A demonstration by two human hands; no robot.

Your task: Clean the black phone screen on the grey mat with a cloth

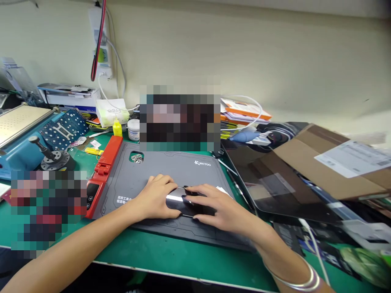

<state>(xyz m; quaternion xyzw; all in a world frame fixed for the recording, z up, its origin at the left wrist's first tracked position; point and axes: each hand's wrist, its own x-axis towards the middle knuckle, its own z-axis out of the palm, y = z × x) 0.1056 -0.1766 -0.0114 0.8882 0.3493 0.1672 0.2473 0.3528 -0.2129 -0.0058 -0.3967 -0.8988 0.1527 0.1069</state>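
Note:
A dark, glossy phone [189, 207] lies sideways on a grey work mat [180, 162], its surface catching a bright reflection. At its left end, my left hand [159, 197] grips the edges, thumb at the near side and fingers at the far side. My right hand [210, 205] closes over the right end, with its thumb on the near edge and fingers along the far edge and across the top. Much of the phone is hidden under both hands.
Along the mat's left side stands a red device [105, 167] with buttons. A dark glossy panel [253, 175] and a cardboard box [330, 158] crowd the right. Behind are a yellow bottle [117, 128] and a white jar [133, 130]. A blue machine [23, 146] stands left.

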